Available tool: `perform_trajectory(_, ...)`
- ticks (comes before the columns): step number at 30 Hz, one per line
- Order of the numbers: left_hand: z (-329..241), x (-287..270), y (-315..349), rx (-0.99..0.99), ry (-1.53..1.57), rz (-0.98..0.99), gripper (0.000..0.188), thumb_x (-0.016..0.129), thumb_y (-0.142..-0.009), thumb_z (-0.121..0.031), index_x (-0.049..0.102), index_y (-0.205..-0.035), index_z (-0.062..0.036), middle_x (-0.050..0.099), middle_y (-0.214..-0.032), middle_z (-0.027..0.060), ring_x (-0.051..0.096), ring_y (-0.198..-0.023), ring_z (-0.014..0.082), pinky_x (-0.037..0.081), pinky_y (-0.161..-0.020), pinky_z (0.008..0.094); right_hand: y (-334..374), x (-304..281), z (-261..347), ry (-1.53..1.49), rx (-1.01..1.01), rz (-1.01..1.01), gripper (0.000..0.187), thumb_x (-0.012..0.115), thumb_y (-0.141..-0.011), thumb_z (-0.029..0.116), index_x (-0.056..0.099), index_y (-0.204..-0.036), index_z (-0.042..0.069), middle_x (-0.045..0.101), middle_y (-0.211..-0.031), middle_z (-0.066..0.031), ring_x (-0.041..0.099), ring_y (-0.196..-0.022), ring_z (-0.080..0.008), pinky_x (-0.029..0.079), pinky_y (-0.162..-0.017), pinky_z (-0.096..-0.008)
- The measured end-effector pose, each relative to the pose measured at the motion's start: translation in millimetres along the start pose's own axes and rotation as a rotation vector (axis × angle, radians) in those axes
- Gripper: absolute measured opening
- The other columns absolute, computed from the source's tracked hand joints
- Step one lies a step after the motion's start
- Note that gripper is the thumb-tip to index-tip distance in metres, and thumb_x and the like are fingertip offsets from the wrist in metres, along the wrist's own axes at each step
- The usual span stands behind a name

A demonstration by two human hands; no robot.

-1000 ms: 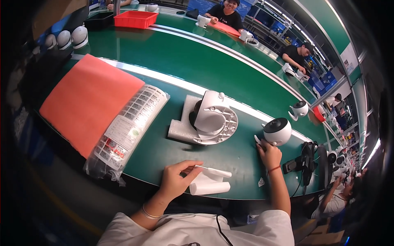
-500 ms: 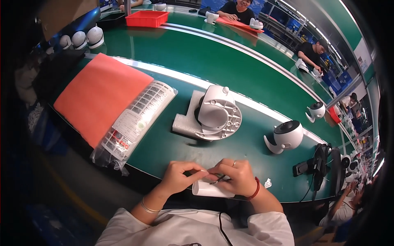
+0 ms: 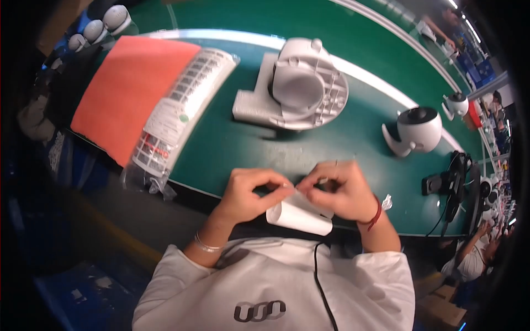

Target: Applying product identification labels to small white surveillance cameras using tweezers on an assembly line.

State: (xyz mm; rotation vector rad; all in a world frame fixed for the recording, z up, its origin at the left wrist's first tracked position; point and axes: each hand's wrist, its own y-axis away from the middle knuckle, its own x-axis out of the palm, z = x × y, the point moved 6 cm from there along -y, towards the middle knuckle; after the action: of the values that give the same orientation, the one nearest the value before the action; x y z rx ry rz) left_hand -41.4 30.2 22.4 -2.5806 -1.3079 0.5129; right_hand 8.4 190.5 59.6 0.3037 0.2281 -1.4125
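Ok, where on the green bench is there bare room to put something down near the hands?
Bare green table lies between the bagged tray and the white fixture, reaching down to the left hand. Another free patch sits between fixture and round white camera, above the right hand. It is crowded at the paper roll and by the black tool.

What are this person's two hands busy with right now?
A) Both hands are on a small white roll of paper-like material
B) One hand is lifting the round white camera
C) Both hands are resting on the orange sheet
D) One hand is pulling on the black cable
A: the left hand and right hand meet at the table's near edge, fingers pinching a small white roll; the round white camera and orange sheet lie untouched.
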Motion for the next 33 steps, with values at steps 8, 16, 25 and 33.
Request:
perform_trajectory(8, 8.1, 1.1, -2.1, -0.031, 0.064, 0.023, 0.009, 0.075, -0.077, -0.002, 0.070, -0.083, 0.0009, 0.070, -0.075, 0.0075, 0.066, -0.066, 0.0114, 0.051, -0.061, 0.0225, -4.0, 2.5, -3.3, 0.147, -0.144, -0.074, 0.010, 0.068, -0.070, 0.002, 0.073, -0.079, 0.004, 0.065, -0.071, -0.0002, 0.043, -0.050, -0.0023, 0.028, -0.043, -0.0204)
perform_trajectory(16, 5.3, 1.5, 0.9, 0.056, 0.048, 0.039, 0.011, 0.078, -0.074, -0.003, 0.070, -0.080, -0.0003, 0.070, -0.074, 0.0076, 0.066, -0.064, 0.0128, 0.051, -0.059, 0.0232, -3.8, 4.7, -6.9, 0.072, -0.087, -0.011, 0.010, 0.072, -0.072, 0.006, 0.070, -0.079, -0.001, 0.063, -0.066, -0.0068, 0.052, -0.052, -0.0102, 0.042, -0.048, -0.0233)
perform_trajectory(25, 8.4, -2.7, -5.4, -0.001, 0.068, 0.023, 0.015, 0.081, -0.071, -0.006, 0.070, -0.078, -0.0006, 0.070, -0.074, 0.0077, 0.065, -0.064, 0.0126, 0.051, -0.060, 0.0227, -10.5, 4.5, -8.5, -0.114, -0.036, 0.090, 0.006, 0.072, -0.072, 0.004, 0.073, -0.078, 0.002, 0.062, -0.068, -0.0024, 0.044, -0.051, -0.0052, 0.028, -0.045, -0.0235)
perform_trajectory(33, 10.4, -0.6, 1.5, 0.006, 0.189, 0.040, 0.010, 0.079, -0.074, -0.004, 0.070, -0.077, 0.0005, 0.069, -0.072, 0.0087, 0.066, -0.063, 0.0142, 0.050, -0.057, 0.0235, -7.8, 10.9, -16.3, -0.199, 0.040, 0.144, 0.010, 0.071, -0.078, 0.007, 0.069, -0.080, -0.003, 0.056, -0.063, -0.0019, 0.042, -0.057, -0.0037, 0.033, -0.048, -0.0239)
